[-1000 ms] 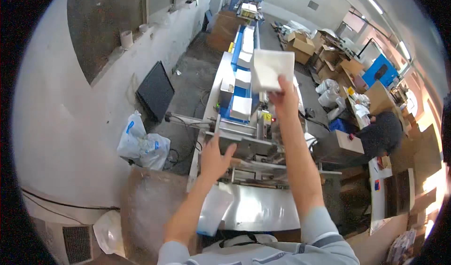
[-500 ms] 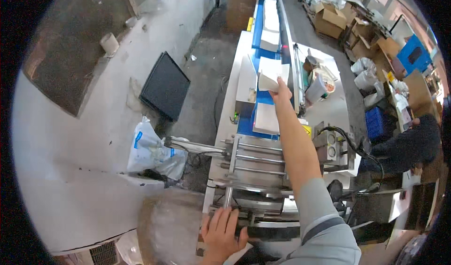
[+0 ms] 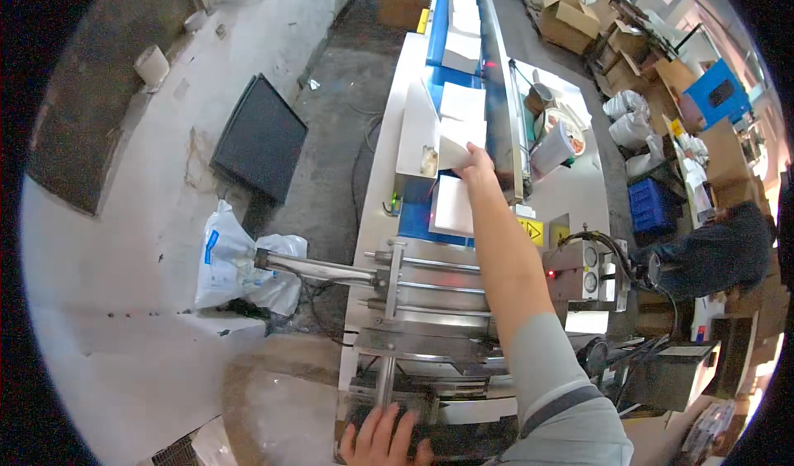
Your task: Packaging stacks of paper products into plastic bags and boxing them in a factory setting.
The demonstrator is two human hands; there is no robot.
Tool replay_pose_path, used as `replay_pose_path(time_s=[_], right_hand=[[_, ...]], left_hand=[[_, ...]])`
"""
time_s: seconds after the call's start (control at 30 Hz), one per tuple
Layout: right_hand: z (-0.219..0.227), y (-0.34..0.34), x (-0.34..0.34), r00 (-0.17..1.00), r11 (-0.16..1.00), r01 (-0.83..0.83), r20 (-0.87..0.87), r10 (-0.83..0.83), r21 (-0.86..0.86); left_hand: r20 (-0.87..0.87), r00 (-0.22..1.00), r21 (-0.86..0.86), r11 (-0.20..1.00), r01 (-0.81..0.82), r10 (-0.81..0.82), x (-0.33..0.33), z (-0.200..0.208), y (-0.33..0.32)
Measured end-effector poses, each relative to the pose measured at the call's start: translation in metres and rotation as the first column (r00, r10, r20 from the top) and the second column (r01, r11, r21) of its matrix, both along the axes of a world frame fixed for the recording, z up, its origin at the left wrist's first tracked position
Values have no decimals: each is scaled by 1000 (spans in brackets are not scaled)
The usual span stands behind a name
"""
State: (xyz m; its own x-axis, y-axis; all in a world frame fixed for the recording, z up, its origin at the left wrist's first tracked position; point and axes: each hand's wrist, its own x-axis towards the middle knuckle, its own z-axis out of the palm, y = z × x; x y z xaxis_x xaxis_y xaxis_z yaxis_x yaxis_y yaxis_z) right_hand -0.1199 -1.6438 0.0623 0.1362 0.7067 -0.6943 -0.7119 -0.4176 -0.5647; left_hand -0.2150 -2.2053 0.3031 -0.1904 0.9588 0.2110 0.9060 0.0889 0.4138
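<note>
My right hand [image 3: 478, 165] reaches out over the blue conveyor belt [image 3: 413, 219], its fingers closed on the near edge of a stack of white sheets [image 3: 460, 139]. Just beyond lies another white stack [image 3: 462, 102], and nearer to me a further white stack [image 3: 451, 208] rests on the belt, partly behind my forearm. At the lower edge, my left hand [image 3: 382, 439] has its fingers spread over the dark front part of the machine, beside a metal rod [image 3: 385, 381]. It holds nothing that I can see; its lower part is cut off by the frame.
Several white stacks [image 3: 463, 19] line the far belt. Metal guide bars [image 3: 438, 265] cross the machine in front of me. Right of the belt, a tub [image 3: 571, 129] sits on a white side table. A person in dark clothes [image 3: 703, 251] bends at the far right. White bags [image 3: 223, 255] lie at left.
The view has shifted. My right hand still grips the sheets, which now sit lower and flatter, close against the stack beyond. My left hand appears lower in the picture, fingers still spread.
</note>
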Motion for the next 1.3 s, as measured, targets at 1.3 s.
replay_pose_path(time_s=[1.3], right_hand=[[-51, 61, -7, 996, 997, -67, -48, 70, 45]], left_hand=[[-18, 999, -284, 959, 23, -29, -1, 12, 1]])
